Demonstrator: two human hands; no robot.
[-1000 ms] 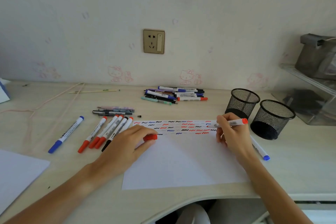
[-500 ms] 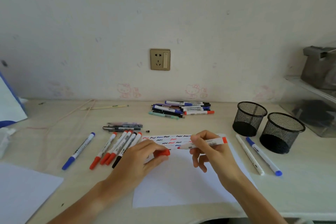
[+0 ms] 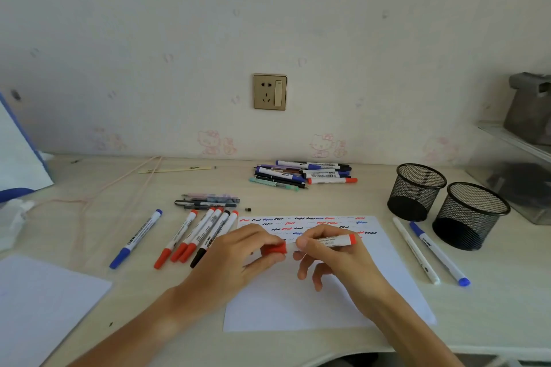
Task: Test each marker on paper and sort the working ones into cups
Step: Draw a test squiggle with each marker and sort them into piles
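Your left hand (image 3: 238, 253) pinched the red cap (image 3: 274, 248) between thumb and fingers, and your right hand (image 3: 331, 256) gripped the red marker (image 3: 334, 241) by its white barrel, fingers curled round it. Cap and marker tip met end to end above the test paper (image 3: 298, 301), which lay on the counter (image 3: 89, 247) with rows of red, blue and black squiggles along its far edge. Two black mesh cups (image 3: 417, 191) stood side by side to the right, well apart from your hands. Between paper and cups lay a white marker (image 3: 416, 250) and a blue-capped marker (image 3: 438, 253), nearly parallel. Left of the paper a row of markers (image 3: 196, 235) lay fanned together, with a single blue marker (image 3: 137, 238) further left. A pile of pens (image 3: 301, 174) sat near the wall.
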